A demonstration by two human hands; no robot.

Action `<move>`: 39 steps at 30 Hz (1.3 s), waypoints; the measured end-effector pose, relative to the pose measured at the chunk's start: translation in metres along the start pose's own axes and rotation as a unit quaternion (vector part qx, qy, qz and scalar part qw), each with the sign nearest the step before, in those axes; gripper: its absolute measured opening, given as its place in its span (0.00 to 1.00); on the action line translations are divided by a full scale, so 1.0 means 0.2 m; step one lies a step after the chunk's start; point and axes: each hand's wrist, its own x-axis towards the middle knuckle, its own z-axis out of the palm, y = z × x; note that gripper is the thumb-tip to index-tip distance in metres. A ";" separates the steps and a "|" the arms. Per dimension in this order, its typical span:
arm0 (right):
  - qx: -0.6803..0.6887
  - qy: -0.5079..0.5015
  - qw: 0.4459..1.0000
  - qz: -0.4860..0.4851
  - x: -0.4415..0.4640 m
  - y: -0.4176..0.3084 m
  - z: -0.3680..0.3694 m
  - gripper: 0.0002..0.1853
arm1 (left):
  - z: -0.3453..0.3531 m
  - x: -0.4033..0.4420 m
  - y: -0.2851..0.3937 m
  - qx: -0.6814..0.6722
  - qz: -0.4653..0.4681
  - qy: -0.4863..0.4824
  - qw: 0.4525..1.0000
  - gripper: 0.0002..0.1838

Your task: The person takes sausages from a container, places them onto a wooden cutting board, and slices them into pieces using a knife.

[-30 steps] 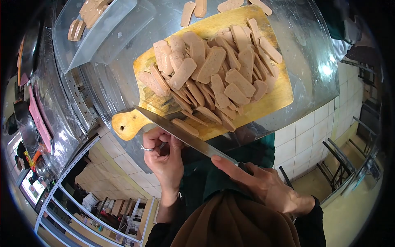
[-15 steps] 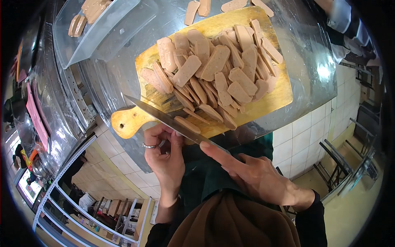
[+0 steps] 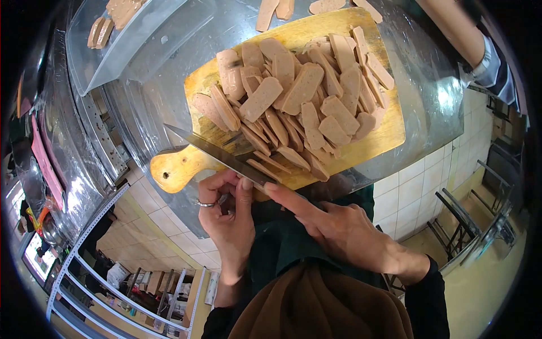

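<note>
My right hand (image 3: 350, 231) grips a knife (image 3: 226, 161), index finger stretched along the back of the blade; the handle is hidden in the palm. The blade slants up-left across the near edge of a wooden cutting board (image 3: 372, 150), close to its handle. My left hand (image 3: 228, 217), a ring on one finger, is closed in a pinch against the near side of the blade. Whatever is between its fingers is hidden. Beyond the blade lies a heap of light-brown sausage slices (image 3: 302, 87) on the board, with thin slices (image 3: 262, 169) nearest the knife.
A translucent plastic tub (image 3: 121, 51) with more brown pieces stands at the upper left of the metal table (image 3: 152, 107). A few slices (image 3: 327, 5) lie beyond the board. Another person's arm (image 3: 454, 28) reaches in at the upper right. A metal rack (image 3: 107, 282) stands lower left.
The knife and right index finger have shifted slightly left. The slice beside the blade now lies a little further from it. At the upper right, the other person's arm shows more.
</note>
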 end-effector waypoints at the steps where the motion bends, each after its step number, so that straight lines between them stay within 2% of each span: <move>1: 0.005 0.034 0.999 -0.025 -0.03 0.06 0.05 0.38 | 0.00 0.00 0.00 -0.004 -0.002 0.002 1.000 0.10; 4: 0.017 0.058 0.998 -0.025 -0.09 0.13 0.09 0.35 | -0.01 0.00 -0.01 -0.004 -0.001 -0.006 1.000 0.11; 10: 0.029 0.121 0.985 -0.122 0.02 0.08 0.02 0.33 | -0.01 0.00 0.00 -0.028 -0.013 -0.010 0.999 0.11; 11: 0.074 0.098 0.987 -0.103 0.00 0.05 0.00 0.33 | -0.01 0.00 -0.01 -0.023 -0.007 -0.007 1.000 0.10; 15: 0.035 0.139 0.977 -0.157 -0.14 0.08 0.06 0.34 | -0.01 0.00 -0.05 -0.033 0.011 -0.008 0.999 0.09; 20: 0.015 0.123 0.987 -0.102 -0.25 0.06 0.12 0.35 | -0.01 0.00 -0.04 -0.043 0.021 -0.011 0.999 0.07; 31: 0.008 0.100 0.993 -0.057 -0.26 0.07 0.16 0.37 | 0.00 0.00 -0.07 -0.043 0.081 -0.003 0.996 0.06; 39: -0.004 0.078 0.996 -0.033 -0.22 0.06 0.15 0.39 | -0.01 -0.01 -0.10 -0.014 0.077 0.012 0.997 0.07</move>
